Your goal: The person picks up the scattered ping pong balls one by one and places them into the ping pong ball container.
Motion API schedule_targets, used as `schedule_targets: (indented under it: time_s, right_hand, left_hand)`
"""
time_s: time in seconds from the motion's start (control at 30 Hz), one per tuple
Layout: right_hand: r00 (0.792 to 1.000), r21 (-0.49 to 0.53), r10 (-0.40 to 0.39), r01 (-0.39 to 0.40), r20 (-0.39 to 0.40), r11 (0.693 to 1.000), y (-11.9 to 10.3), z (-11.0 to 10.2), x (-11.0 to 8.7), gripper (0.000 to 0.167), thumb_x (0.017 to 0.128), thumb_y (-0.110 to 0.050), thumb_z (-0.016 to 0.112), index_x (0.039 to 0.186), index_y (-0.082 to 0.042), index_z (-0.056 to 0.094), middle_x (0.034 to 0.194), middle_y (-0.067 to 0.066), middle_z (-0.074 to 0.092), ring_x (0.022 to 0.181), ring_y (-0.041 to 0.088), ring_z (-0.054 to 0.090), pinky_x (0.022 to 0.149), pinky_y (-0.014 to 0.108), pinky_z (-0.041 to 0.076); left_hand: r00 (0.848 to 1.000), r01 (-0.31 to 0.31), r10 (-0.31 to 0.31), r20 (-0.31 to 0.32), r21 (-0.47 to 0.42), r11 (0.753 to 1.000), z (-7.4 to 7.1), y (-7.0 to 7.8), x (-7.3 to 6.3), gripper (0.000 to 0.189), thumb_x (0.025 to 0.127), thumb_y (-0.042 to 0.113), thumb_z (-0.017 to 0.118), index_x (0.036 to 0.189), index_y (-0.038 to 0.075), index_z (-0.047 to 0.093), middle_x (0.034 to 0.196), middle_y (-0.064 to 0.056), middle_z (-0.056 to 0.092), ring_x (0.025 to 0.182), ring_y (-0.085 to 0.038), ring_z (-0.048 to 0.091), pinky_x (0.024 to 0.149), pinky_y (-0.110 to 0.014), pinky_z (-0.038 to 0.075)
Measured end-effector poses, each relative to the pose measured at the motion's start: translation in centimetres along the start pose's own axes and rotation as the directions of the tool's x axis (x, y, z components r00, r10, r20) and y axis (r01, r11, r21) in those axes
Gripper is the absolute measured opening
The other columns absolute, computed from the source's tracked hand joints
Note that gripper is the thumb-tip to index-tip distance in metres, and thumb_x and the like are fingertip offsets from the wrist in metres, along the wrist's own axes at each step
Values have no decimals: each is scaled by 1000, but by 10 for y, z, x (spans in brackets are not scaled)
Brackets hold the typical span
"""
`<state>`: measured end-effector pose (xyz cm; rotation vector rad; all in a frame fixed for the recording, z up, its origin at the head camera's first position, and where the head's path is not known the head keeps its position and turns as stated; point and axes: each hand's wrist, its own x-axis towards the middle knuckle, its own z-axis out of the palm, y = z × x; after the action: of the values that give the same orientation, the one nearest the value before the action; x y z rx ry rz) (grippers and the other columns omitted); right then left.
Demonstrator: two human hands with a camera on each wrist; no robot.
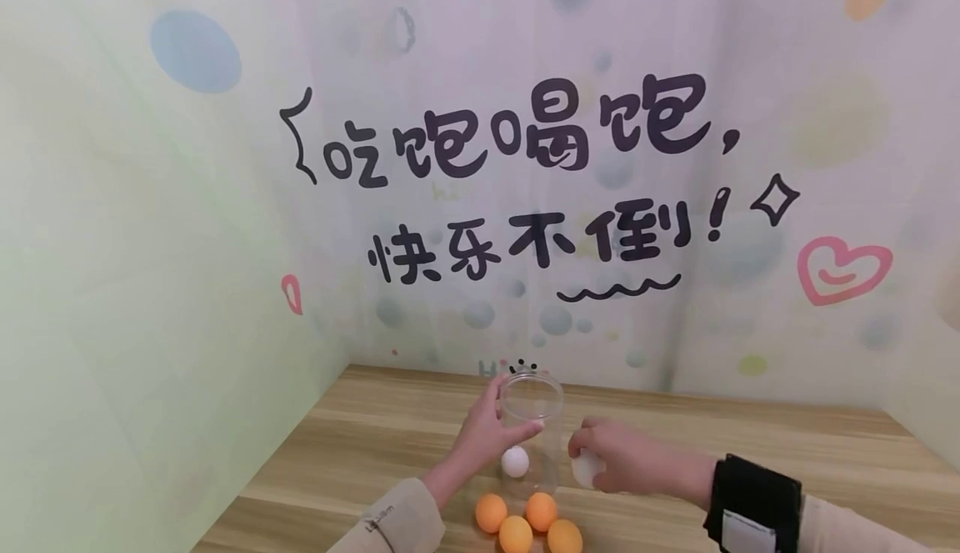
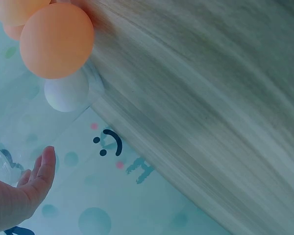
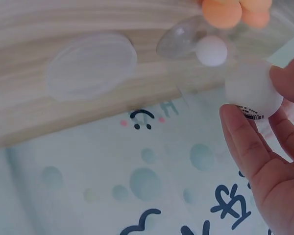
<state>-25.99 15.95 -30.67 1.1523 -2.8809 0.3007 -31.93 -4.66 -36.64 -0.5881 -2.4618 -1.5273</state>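
Note:
A clear plastic jar [image 1: 543,451] stands upright with its round mouth facing up. My left hand [image 1: 483,428] holds it near the top, fingers round the far side and thumb across the front. Low in the jar, a white ping-pong ball [image 1: 515,461] shows through the wall. To the right of the jar, my right hand [image 1: 626,457] pinches another white ping-pong ball [image 3: 252,90] between thumb and fingertips; dark print shows on it in the right wrist view. Several orange ping-pong balls [image 1: 516,534] lie together in front of the jar.
A round translucent lid [image 3: 90,66] lies flat on the wood-grain table [image 1: 360,453] in the right wrist view. Behind the table hangs a printed cloth backdrop [image 1: 450,328], and a pale cloth wall [image 1: 150,286] closes off the left side.

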Motion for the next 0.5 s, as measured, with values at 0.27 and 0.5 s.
schedule_targets:
  time_s: [0.27,0.5]
  right_hand:
    - [1000,11,2,-2,-13,1000,-7,-33,9,24,70,0,73,91,-4,63,83,-1,57,69,9,47,61,23,44]
    - [998,35,44,-43,-35,998,-11,-49,15,21,72,0,71,92,-4,64,79,-2,53,67,10,45,57,20,42]
  left_hand:
    - [1000,7,-7,3,-12,1000,-1,1,-1,84,73,33,76,138,6,32,132,-25,44,107,-42,52,83,-50,47]
    - [1000,19,-18,14,-20,1000,-2,3,-2,84,73,34,76,139,7,31,133,-25,43,109,-41,51,83,-51,47]
